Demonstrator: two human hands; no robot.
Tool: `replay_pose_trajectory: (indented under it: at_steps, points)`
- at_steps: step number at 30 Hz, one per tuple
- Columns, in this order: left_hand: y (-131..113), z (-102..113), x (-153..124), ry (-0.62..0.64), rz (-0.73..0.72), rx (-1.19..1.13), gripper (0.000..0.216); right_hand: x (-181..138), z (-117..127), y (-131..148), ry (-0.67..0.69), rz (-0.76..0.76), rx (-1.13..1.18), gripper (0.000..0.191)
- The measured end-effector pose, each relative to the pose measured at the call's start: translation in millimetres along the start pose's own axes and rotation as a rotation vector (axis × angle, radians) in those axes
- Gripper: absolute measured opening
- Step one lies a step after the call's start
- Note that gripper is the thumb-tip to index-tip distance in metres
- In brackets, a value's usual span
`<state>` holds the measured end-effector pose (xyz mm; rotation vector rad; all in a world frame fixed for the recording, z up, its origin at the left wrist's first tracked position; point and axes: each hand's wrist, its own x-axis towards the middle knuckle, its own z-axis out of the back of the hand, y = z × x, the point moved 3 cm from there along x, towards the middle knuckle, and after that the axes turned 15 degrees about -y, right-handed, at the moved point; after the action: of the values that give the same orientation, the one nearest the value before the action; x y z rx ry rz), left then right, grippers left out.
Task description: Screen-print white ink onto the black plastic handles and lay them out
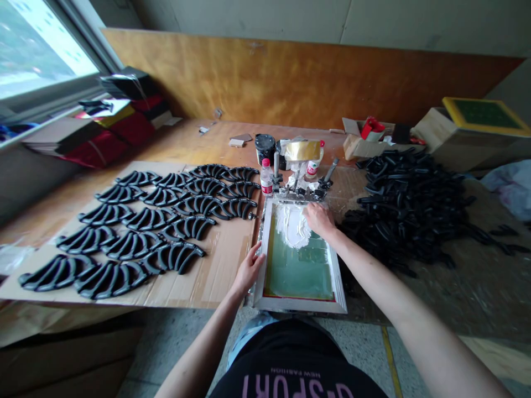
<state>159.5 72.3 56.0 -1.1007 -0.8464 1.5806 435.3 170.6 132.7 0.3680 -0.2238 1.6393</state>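
In front of me lies a silk-screen printing frame (341,287) with a pale metal rim and a green mesh (298,273). Thick white ink (293,226) is smeared over the far part of the mesh. My left hand (250,268) rests against the frame's left edge, thumb and fingers apart. At the far right of the mesh, my right hand (319,220) is closed beside the ink; whatever its fingers hold is hidden. Behind the frame stands a metal hinge clamp (301,190) with upright posts.
Curved black tubular pieces (143,216) lie in fanned rows on cardboard (215,279) to the left. A heap of similar black pieces (415,204) sits right. A plastic bottle (266,178) and black tub (264,148) stand behind the frame. Boxes (464,132) are at back right.
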Motion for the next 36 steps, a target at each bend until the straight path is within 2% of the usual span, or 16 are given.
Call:
replay_pose_trajectory:
  at_steps: [2,5,8,10,15,19,22,26,27,29,31,33,34,36]
  points:
    - [1.2,-1.1,-0.1,0.001,0.018,-0.027,0.067,-15.4,0.8,11.6,-0.005,0.088,0.029,0.016]
    - [1.2,-2.4,-0.2,0.007,0.035,-0.058,0.071,-43.1,9.1,27.4,0.02,0.36,0.135,0.02]
    - [0.6,-3.0,-0.6,0.002,0.059,-0.082,0.074,-60.3,23.7,26.0,0.033,0.586,0.262,0.018]
    - [-0.1,-3.0,-1.2,-0.006,0.072,-0.1,0.075,-59.3,30.0,19.9,0.044,0.643,0.33,0.013]
    - [-1.3,-2.4,-2.1,-0.022,0.081,-0.146,0.075,-50.4,24.2,15.7,-0.045,0.507,0.283,0.015]
    - [-3.5,-1.8,-3.1,-0.04,0.09,-0.14,0.078,-62.6,21.4,20.6,-0.034,0.573,0.323,0.011]
    - [-16.3,1.8,-8.1,-0.046,0.1,-0.141,0.079,-41.9,25.0,17.8,-0.059,0.453,0.398,0.007]
    - [-56.8,15.9,-20.9,-0.041,0.087,-0.149,0.079,19.6,25.7,-2.8,-0.127,0.168,0.376,0.05]
    - [-70.5,20.8,-23.5,-0.064,0.054,-0.143,0.073,31.8,26.4,-14.5,-0.142,0.108,0.348,0.055]
    - [-99.4,29.3,-25.8,-0.131,-0.02,-0.132,0.058,43.4,29.5,-47.1,-0.202,-0.022,0.3,0.053]
    - [-128.1,32.6,-22.2,-0.166,-0.067,-0.193,0.054,35.4,31.4,-85.0,-0.273,-0.201,0.279,0.039]
    - [-156.2,30.7,-12.4,-0.161,-0.11,-0.361,0.053,11.6,24.9,-111.5,-0.26,-0.336,0.292,0.03]
    - [-169.2,28.5,-6.0,-0.152,-0.138,-0.455,0.052,-3.1,17.8,-116.0,-0.216,-0.35,0.312,0.028]
    - [-188.8,22.7,6.6,-0.152,-0.179,-0.595,0.047,-31.7,-0.6,-105.7,-0.106,-0.265,0.381,0.026]
